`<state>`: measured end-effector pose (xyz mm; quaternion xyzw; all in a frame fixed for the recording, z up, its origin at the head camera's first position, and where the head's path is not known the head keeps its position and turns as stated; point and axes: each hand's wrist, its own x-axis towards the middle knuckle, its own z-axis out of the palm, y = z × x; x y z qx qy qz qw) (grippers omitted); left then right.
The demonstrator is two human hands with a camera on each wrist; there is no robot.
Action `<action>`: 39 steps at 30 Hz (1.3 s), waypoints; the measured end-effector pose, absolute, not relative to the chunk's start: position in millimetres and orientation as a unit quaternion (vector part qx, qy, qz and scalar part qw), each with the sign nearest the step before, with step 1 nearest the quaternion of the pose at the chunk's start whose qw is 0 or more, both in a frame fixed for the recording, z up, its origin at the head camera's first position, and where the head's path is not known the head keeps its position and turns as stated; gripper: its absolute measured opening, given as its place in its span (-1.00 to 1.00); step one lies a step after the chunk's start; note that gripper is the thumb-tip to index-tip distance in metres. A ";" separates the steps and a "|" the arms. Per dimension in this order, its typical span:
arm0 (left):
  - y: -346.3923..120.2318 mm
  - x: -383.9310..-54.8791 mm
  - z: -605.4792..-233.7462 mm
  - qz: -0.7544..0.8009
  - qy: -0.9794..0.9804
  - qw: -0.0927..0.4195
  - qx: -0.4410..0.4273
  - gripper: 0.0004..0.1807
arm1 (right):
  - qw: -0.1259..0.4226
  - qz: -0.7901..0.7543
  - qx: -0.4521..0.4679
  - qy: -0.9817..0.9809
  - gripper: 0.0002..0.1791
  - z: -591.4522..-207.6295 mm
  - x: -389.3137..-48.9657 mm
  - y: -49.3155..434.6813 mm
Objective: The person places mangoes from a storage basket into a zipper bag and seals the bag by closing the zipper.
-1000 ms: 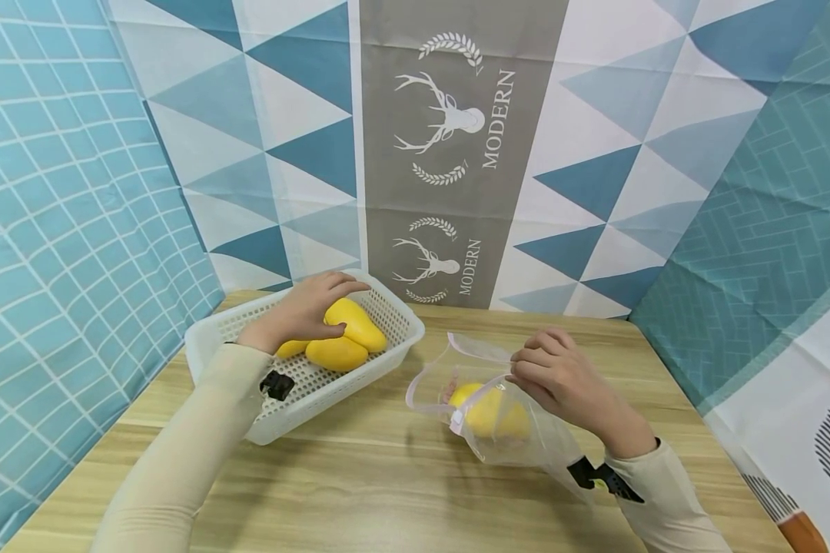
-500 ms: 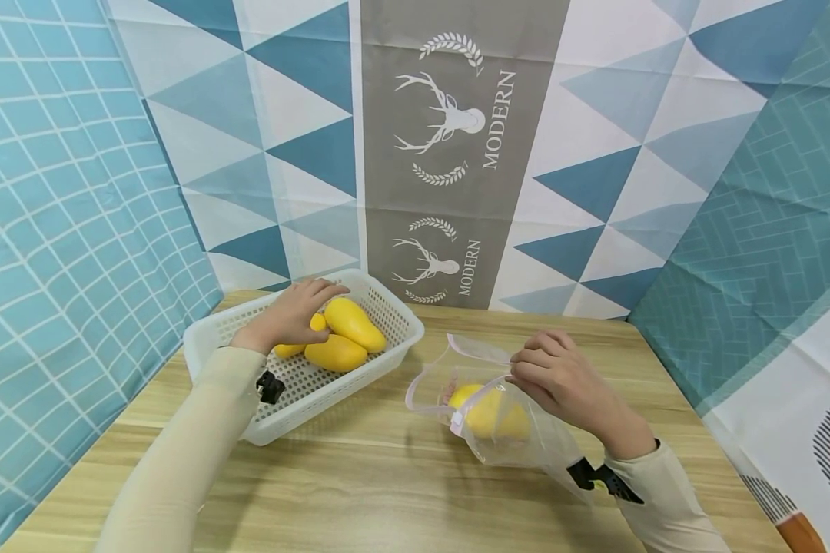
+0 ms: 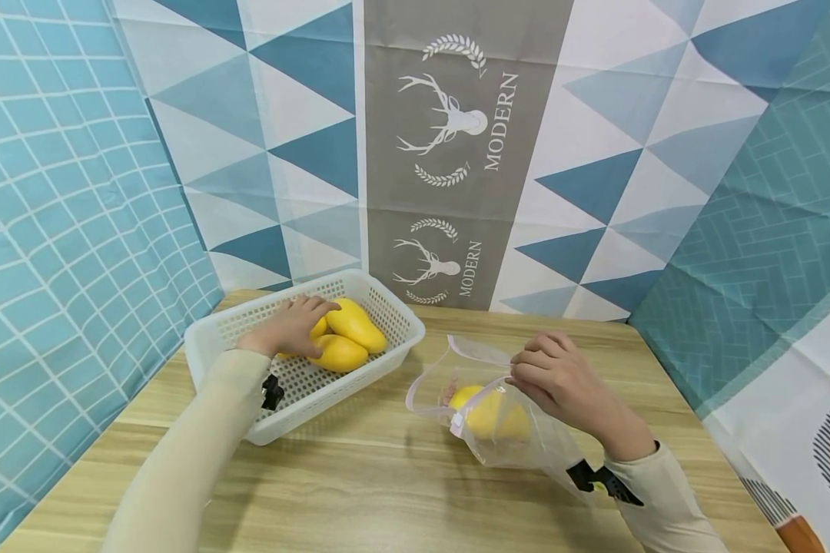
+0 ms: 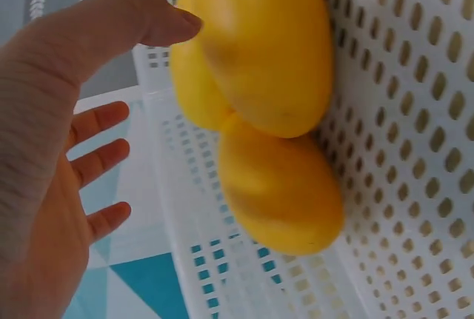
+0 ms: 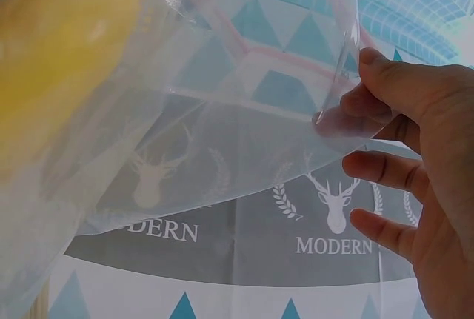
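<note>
Mangoes, at least three of them (image 3: 356,326), nestle together inside the white basket (image 3: 339,393), and the left hand (image 3: 292,329) is right over them, fingers loose and apart, thumb beside one skin; whether it touches, I can't tell. Over to the right of the basket, the right hand (image 3: 567,384) pinches the mouth of a clear bag (image 3: 542,442) between thumb and finger, and one more mango (image 3: 494,415) sits inside that film.

These smooth, rounded fruits look moderately weighty and a touch slippery, probably firm but bruisable if real, so a broad hold across the fat middle looks best. The bag should be featherlight, limp and quick to fold; its pink zip edge (image 3: 457,421) is the place to hold.

Watch those edges! The basket's raised walls ring the fruit, calling for a lift over the rim. Open tabletop (image 3: 387,491) runs in front of the basket and between it and the bag, while the patterned backdrop (image 3: 436,115) stands close behind the basket.
</note>
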<state>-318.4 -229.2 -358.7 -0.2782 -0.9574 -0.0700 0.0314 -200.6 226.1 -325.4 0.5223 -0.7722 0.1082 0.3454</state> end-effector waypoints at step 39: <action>-223.8 -326.3 -396.0 -0.016 -0.967 -0.037 -0.252 -0.22 | 0.334 0.105 0.509 -0.787 -0.55 -325.2 -200.9 228.5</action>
